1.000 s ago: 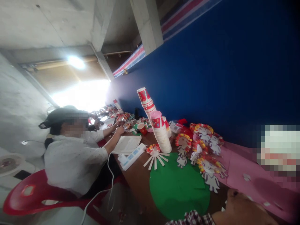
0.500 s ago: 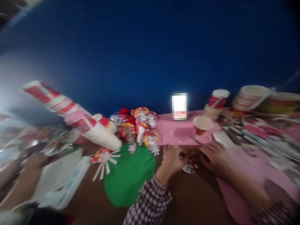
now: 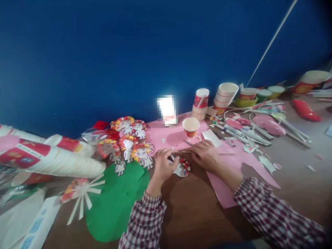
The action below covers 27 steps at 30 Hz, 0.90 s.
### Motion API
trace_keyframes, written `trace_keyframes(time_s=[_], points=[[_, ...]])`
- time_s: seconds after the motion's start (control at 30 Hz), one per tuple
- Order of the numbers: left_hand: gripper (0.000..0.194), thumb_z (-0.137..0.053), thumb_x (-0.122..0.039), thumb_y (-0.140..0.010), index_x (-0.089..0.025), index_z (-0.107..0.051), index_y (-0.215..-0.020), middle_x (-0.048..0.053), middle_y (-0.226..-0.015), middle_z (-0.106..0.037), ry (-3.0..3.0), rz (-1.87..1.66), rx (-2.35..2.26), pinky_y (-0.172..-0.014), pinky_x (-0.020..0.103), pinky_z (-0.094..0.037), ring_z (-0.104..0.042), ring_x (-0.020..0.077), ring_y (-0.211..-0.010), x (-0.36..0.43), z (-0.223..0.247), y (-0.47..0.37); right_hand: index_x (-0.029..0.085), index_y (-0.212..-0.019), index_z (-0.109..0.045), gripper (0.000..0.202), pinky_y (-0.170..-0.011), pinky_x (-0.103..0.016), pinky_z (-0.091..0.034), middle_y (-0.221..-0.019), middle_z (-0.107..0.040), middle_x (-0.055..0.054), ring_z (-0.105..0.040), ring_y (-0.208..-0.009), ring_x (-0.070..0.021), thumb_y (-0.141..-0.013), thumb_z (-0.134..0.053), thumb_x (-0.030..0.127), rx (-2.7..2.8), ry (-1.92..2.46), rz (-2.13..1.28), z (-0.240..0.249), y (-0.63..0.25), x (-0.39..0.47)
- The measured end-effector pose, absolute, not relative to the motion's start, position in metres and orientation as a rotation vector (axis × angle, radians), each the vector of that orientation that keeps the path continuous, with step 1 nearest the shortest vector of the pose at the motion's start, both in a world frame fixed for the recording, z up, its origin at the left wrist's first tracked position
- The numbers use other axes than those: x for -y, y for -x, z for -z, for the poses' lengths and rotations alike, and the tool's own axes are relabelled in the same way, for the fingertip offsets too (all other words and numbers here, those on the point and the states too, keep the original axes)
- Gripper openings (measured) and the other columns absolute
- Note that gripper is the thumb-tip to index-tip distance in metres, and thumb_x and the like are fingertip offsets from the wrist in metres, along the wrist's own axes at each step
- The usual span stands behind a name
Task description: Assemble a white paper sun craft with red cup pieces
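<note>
My left hand (image 3: 163, 165) is closed, thumb and fingers pinched at a small white paper cutout (image 3: 180, 171) with curled red-and-yellow strips, just above the brown table. My right hand (image 3: 206, 156) lies beside it with bent fingers closed over a thin light stick (image 3: 228, 153), whose ends show on either side of the fingers. The fingertips of both hands nearly meet. Behind them a paper cup (image 3: 191, 128) stands upright on a pink sheet (image 3: 166, 135). Several finished-looking paper figures (image 3: 127, 145) with red-yellow rims lie left of my left hand.
A green paper piece (image 3: 116, 204) lies left of my forearm, near a cut cup (image 3: 75, 190) with splayed strips. A long cup stack (image 3: 59, 159) leans at left. Upright cup stacks (image 3: 225, 98), markers (image 3: 238, 133) and paper scraps (image 3: 267, 164) are at right. A bright pixelated patch (image 3: 167, 110) stands behind.
The view has turned to the right and sharpened, so everything sits further left. Another person's hand at the far left has gone out of view. My hands stay together at the cutout.
</note>
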State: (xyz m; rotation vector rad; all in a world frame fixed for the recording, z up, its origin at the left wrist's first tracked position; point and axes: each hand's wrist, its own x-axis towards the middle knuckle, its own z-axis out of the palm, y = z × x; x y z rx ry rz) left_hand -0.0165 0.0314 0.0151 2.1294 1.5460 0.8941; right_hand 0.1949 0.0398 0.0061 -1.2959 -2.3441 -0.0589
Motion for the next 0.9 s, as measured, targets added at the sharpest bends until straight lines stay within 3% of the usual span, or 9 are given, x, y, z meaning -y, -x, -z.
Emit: trace_keyframes(time_s=[0.17, 0.3, 0.6, 0.9], points=[[0.015, -0.051, -0.019, -0.082, -0.016, -0.066, -0.083, 0.006, -0.083, -0.067, -2.024, -1.300, -1.698, -0.078, 0.033, -0.046, -0.060, 0.0173, -0.080, -0.035, -0.010, 0.021, 0.020, -0.090, -0.066, 0.017, -0.082, -0.035, -0.033, -0.086, -0.067, -0.005, -0.053, -0.082, -0.0200, -0.086, -0.050, 0.021, 2.303, 1.288, 0.106, -0.004, -0.196, -0.043], [0.015, -0.051, -0.018, -0.083, -0.015, -0.065, -0.087, 0.008, -0.086, -0.064, -2.017, -1.412, -1.739, -0.079, 0.032, -0.047, -0.059, 0.0180, -0.086, -0.036, -0.008, 0.021, 0.020, -0.091, -0.066, 0.017, -0.082, -0.035, -0.033, -0.084, -0.067, -0.004, -0.053, -0.081, -0.0191, -0.086, -0.050, 0.020, 2.284, 1.284, 0.093, -0.008, -0.196, -0.041], [0.012, -0.054, -0.020, -0.082, -0.016, -0.063, -0.087, 0.008, -0.086, -0.063, -2.193, -1.191, -1.740, -0.078, 0.034, -0.047, -0.058, 0.0196, -0.084, -0.035, 0.000, 0.017, 0.021, -0.092, -0.065, 0.016, -0.081, -0.033, -0.034, -0.086, -0.066, -0.005, -0.054, -0.082, -0.0187, -0.088, -0.050, 0.026, 2.285, 1.318, 0.046, -0.005, -0.196, -0.042], [0.009, -0.057, -0.019, -0.080, -0.017, -0.065, -0.086, 0.006, -0.084, -0.065, -2.295, -0.942, -1.611, -0.076, 0.032, -0.047, -0.058, 0.0188, -0.083, -0.036, 0.003, 0.017, 0.019, -0.086, -0.064, 0.017, -0.081, -0.032, -0.035, -0.076, -0.065, -0.004, -0.055, -0.073, -0.0154, -0.088, -0.048, 0.020, 2.317, 1.139, 0.019, -0.005, -0.195, -0.042]])
